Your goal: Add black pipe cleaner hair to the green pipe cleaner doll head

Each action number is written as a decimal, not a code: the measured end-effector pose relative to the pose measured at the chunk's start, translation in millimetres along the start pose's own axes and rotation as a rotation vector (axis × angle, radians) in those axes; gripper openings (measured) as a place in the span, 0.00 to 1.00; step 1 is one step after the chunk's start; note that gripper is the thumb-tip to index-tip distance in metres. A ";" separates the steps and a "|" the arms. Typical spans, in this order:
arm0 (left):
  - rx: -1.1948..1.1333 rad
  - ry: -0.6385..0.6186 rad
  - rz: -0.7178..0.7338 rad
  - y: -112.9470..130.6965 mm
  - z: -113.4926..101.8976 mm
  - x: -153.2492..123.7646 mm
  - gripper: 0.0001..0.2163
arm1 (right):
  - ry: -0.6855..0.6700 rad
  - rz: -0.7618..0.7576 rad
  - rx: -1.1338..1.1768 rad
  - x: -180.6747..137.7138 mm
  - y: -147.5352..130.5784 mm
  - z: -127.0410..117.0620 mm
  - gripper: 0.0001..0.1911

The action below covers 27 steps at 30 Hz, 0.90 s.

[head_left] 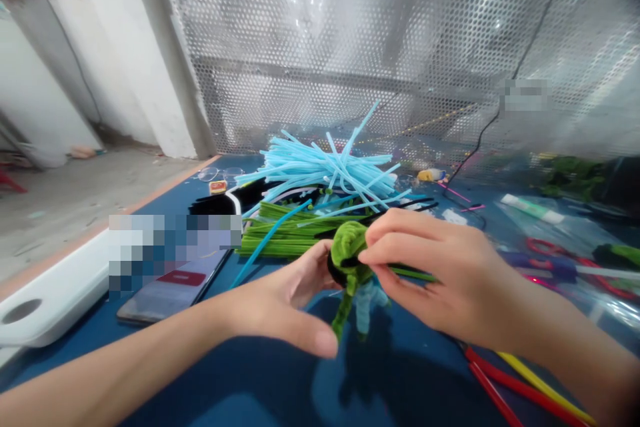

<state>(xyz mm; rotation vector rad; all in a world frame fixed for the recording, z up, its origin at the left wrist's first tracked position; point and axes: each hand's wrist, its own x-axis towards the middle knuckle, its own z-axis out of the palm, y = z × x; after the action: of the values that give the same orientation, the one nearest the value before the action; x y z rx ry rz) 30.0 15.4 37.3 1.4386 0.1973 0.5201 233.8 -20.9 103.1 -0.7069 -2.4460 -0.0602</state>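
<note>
My left hand holds a small figure of twisted green pipe cleaners from below, with the thumb stretched along the near side. The figure has a coiled green top with some black at its left side, and green and pale blue strands hang beneath it. My right hand pinches a green pipe cleaner against the coil, and the fingertips hide part of the top. Behind the hands lie a heap of light blue pipe cleaners, a bundle of green ones and some black ones.
A phone and a white object lie left on the blue mat. Red-handled scissors lie right, with red and yellow sticks at the near right. Perforated metal sheeting stands behind.
</note>
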 end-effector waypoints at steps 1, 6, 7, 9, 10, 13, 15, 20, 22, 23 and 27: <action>-0.033 0.046 -0.003 2.4 2.3 1.4 0.38 | -0.015 -0.003 0.007 -0.3 -1.2 -0.5 0.06; -0.037 0.249 -0.074 5.7 18.1 5.1 0.28 | -0.067 -0.021 -0.012 -3.5 -7.3 -3.2 0.08; -0.024 0.262 -0.077 5.5 20.0 4.9 0.27 | -0.069 -0.019 -0.030 -4.1 -7.8 -3.6 0.08; -0.004 0.273 -0.107 5.2 21.6 4.0 0.25 | -0.071 -0.020 -0.050 -4.8 -7.4 -3.8 0.08; 0.000 0.277 -0.126 5.2 21.4 3.3 0.25 | -0.074 -0.025 -0.050 -4.9 -6.7 -3.6 0.09; -0.004 0.274 -0.166 5.2 18.6 0.9 0.27 | -0.053 -0.044 -0.045 -4.3 -4.1 -1.7 0.08; -0.001 0.293 -0.169 4.1 16.4 -0.5 0.26 | -0.005 -0.025 -0.037 -3.1 -3.8 0.4 0.06; -0.126 0.386 -0.172 -4.2 15.5 -3.1 0.31 | 0.030 0.121 0.054 2.2 -8.1 4.6 0.07; -0.179 0.388 -0.211 -6.8 16.1 -4.1 0.36 | 0.039 0.182 0.086 4.1 -8.7 2.8 0.07; -0.189 0.393 -0.229 -7.3 15.9 -4.3 0.36 | 0.058 0.223 0.098 4.6 -8.0 0.2 0.07; -0.210 0.407 -0.226 -5.4 8.3 -2.1 0.26 | 0.130 0.364 0.120 1.0 3.0 -23.2 0.05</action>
<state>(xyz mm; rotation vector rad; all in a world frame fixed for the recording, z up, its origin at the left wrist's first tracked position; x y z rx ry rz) 33.0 6.8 32.8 1.0782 0.6048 0.6240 246.9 -22.4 122.5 -1.0460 -2.1436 0.1758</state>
